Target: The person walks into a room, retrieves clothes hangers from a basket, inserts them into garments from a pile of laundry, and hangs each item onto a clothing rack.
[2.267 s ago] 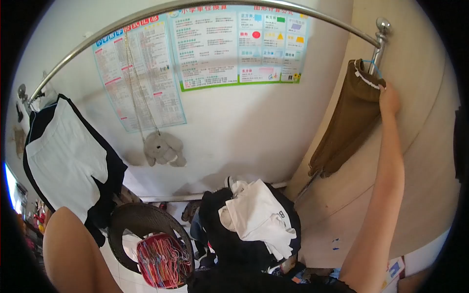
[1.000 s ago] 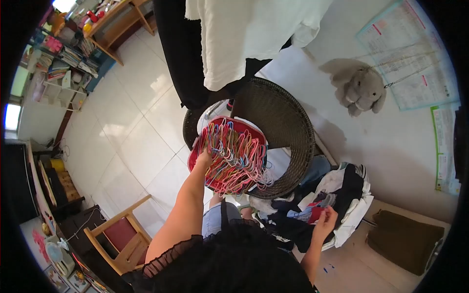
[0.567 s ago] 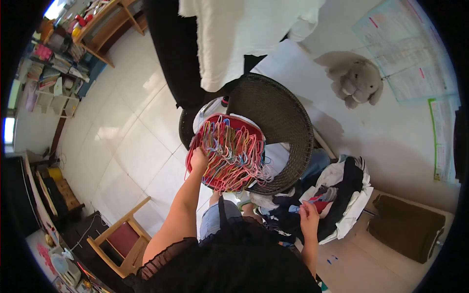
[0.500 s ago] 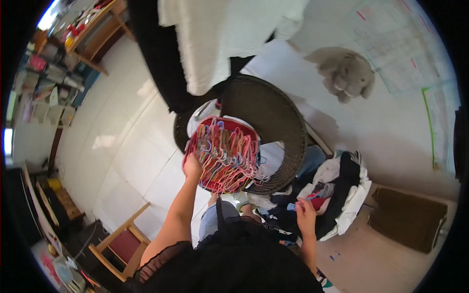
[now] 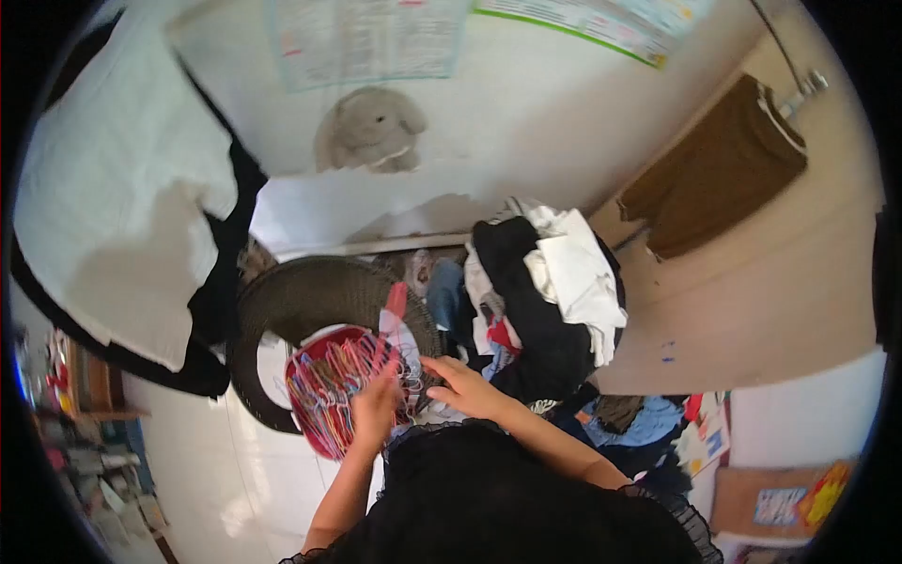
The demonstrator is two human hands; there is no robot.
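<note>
Just above a red basin (image 5: 299, 414) full of colourful clothes hangers (image 5: 329, 381), my left hand (image 5: 376, 406) is closed around what looks like a pink hanger (image 5: 383, 350), blurred by motion. My right hand (image 5: 462, 387) is to its right with fingers stretched and thumb apart, holding nothing visible. Its fingertips point toward the pink hanger and the basin's right side. Beyond the right hand is a heap of laundry (image 5: 521, 291) with black, white and red pieces.
A round dark woven piece (image 5: 310, 287) surrounds the basin. White and black garments (image 5: 122, 216) hang at the left. Brown shorts (image 5: 723, 174) hang on the right-hand panel. More clothes (image 5: 639, 423) lie low at the right. A grey plush-like animal figure (image 5: 376, 130) is on the wall.
The view has swung right toward the laundry. My left hand has left the basin's rim and now holds the pink hanger. My right hand has come from the laundry to beside the left.
</note>
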